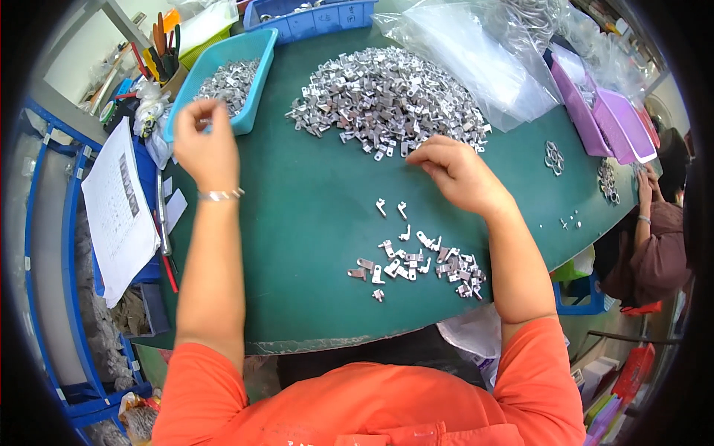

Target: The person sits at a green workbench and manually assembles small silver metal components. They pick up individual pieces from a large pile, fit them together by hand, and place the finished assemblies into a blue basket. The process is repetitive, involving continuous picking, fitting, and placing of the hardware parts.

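Note:
My left hand [209,149], with a bracelet at the wrist, hovers at the near end of a teal bin [257,100] holding small metal brackets [232,80]. Its fingers are curled inward, and whatever they may hold cannot be made out. At the near edge of a large heap of the same silvery brackets [390,93], my right hand [465,175] has its fingers bent and drawn together. Its fingertips reach brackets at the heap's edge; a held piece cannot be told apart. Closer to me lies a smaller loose group of brackets [405,264], several set apart from it.
Clear plastic bags [476,59] lie behind the heap on the green tabletop [312,223]. Purple bins [595,111] and metal rings [554,158] are to the right, where another person's hand [649,186] works. A blue bin [312,21] stands behind; papers [119,212] hang at left.

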`<state>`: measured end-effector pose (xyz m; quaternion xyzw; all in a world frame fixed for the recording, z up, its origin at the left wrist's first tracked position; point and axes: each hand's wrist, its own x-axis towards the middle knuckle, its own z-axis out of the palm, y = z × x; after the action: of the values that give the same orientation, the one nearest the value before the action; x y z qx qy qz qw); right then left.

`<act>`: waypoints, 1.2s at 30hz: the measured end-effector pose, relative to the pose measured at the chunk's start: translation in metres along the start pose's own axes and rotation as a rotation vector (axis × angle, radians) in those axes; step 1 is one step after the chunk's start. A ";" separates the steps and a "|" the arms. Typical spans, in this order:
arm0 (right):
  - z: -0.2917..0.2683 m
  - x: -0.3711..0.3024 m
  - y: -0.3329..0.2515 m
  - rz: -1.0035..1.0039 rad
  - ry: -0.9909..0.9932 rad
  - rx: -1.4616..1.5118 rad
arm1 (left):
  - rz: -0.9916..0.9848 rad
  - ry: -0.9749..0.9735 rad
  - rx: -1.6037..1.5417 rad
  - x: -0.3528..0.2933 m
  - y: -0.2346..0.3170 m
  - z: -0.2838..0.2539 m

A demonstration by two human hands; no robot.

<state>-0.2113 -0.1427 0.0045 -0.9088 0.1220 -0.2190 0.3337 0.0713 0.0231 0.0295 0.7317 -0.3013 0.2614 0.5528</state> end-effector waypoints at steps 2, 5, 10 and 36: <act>-0.002 0.003 -0.010 -0.031 -0.092 0.033 | 0.275 -0.094 0.201 0.016 -0.024 -0.002; 0.000 0.001 -0.026 0.100 -0.307 0.125 | 0.425 -0.362 0.082 -0.023 0.018 0.002; 0.009 -0.002 -0.011 0.224 -0.355 0.176 | 0.192 -0.982 -0.126 -0.116 0.072 0.012; -0.018 0.001 -0.011 0.422 -0.456 0.629 | -0.755 -1.218 -1.064 -0.109 0.058 0.009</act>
<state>-0.2183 -0.1448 0.0238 -0.7432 0.1556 0.0334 0.6499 -0.0449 0.0193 -0.0125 0.4408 -0.3631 -0.5465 0.6126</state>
